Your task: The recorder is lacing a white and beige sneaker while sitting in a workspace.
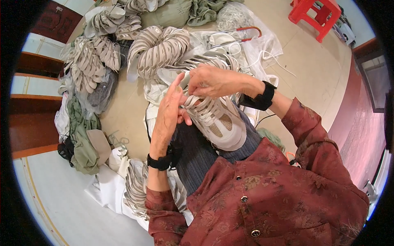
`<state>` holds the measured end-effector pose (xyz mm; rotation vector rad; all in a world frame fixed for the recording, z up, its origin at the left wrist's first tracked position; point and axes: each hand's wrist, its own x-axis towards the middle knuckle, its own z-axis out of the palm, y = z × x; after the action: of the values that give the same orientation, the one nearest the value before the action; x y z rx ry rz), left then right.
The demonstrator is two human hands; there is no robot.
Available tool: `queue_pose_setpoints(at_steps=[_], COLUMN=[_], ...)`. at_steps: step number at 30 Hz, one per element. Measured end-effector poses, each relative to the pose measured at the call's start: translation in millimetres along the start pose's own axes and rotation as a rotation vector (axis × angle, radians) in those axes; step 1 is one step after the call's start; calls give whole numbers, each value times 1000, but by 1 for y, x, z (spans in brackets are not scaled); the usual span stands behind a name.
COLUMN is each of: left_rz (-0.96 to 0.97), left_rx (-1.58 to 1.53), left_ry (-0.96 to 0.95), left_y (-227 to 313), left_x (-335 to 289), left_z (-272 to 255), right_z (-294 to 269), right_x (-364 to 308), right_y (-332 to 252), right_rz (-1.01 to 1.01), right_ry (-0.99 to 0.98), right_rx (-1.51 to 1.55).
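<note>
A beige and white shoe upper [219,123] with mesh toe and slotted straps lies on my lap over a dark knitted cloth [197,153]. My left hand [168,112] holds its left edge, fingers stretched up. My right hand [213,80] pinches the top of the upper near the lace strips, possibly on a white lace; the lace itself is hard to make out. Both wrists carry black bands.
Fanned stacks of beige shoe uppers [158,49] lie on the floor ahead and at the left [92,61], some in clear plastic. Green cloth bags [82,139] sit at the left. More uppers [137,188] lie by my left knee. A red plastic stool [316,16] stands far right.
</note>
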<state>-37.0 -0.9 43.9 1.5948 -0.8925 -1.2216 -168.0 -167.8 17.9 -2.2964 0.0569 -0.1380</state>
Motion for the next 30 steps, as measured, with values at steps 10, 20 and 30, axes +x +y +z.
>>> queue_pose_setpoints(at_steps=[10,20,30], left_rz=[-48,-52,-92], left_rx=[-19,-73,-160], left_ry=[-46,-26,-83], left_y=[0,-1,-3], left_x=[9,11,15], left_z=[-11,-12,-16], right_z=[-2,-6,-4], right_x=[12,12,17], right_y=[18,16,1], right_rz=[-29,-12,-22], right_ry=[-131,-38,10], right_rx=[267,317,310])
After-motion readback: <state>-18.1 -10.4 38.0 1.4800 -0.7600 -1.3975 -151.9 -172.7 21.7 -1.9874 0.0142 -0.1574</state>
